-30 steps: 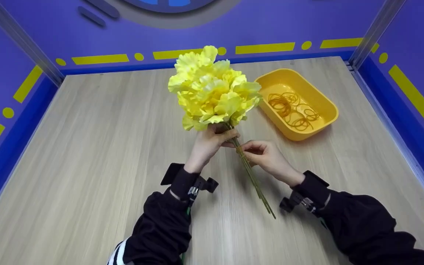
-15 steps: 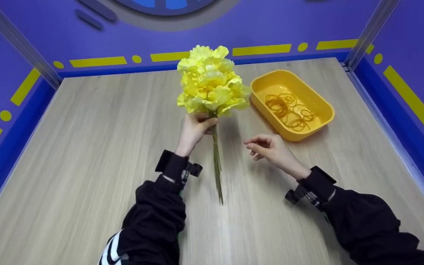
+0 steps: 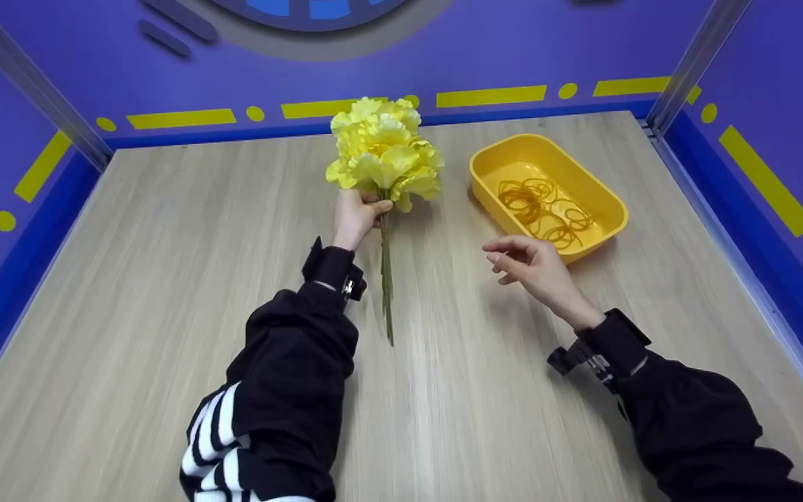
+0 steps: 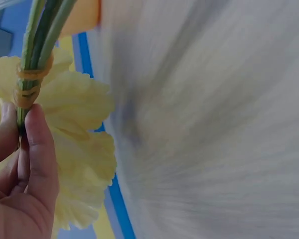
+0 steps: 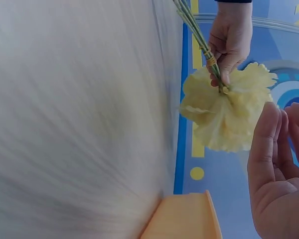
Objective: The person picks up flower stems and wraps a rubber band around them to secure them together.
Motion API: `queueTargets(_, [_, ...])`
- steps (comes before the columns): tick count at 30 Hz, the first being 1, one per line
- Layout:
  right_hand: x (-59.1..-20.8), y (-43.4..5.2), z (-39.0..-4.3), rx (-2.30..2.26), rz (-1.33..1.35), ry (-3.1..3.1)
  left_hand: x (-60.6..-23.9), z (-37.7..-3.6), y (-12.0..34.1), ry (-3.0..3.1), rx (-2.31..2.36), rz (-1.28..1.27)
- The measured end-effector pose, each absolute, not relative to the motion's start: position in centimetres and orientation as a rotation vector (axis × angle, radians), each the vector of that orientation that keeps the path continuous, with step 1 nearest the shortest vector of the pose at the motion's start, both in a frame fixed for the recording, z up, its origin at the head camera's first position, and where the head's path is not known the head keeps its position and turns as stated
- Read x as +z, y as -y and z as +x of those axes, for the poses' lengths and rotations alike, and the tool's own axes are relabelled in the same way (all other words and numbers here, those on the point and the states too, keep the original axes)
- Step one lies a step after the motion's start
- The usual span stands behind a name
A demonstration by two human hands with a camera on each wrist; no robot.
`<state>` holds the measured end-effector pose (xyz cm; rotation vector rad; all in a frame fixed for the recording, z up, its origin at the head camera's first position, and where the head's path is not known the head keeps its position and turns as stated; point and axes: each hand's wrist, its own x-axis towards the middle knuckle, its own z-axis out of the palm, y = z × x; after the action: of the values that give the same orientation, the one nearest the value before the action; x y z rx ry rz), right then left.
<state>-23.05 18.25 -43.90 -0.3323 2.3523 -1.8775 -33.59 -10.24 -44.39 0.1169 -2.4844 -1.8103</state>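
My left hand [image 3: 356, 219] grips a bunch of yellow artificial flowers [image 3: 382, 155] by the stems, just under the blooms. The green stems [image 3: 386, 279] point back toward me over the table. In the left wrist view, a tan rubber band [image 4: 33, 74] is wound several times around the stems, beside the thumb and fingertips. My right hand [image 3: 539, 270] hovers apart from the bunch, near the front corner of the yellow tray [image 3: 495, 209]. Its fingers are loosely bent, with nothing visible between them in the right wrist view.
Loose rubber bands [image 3: 523, 201] lie inside the tray at the back right of the wood-grain table [image 3: 199, 279]. Blue-purple panels [image 3: 269, 77] with yellow marks wall the back and both sides.
The right hand has let go of the banded stems and drawn off to the right. The left hand has carried the bunch left and farther away, its stems swinging round toward me.
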Motion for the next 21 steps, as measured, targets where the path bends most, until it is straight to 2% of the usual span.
queueTargets(11, [-44.0, -18.7, -23.2, -1.858, -0.322, -2.371, -46.5, -35.5, 10.3, 2.557, -1.778, 0.219])
queueTargets(16, [-43.6, -19.0, -23.6, -1.793, -0.364, -2.387, -46.9, -35.0, 10.9, 2.768, -1.539, 0.174])
queueTargets(21, [-41.8, -20.2, -25.0, -1.604, -0.427, -2.476, -45.0, -34.0, 12.8, 2.994, -1.115, 0.056])
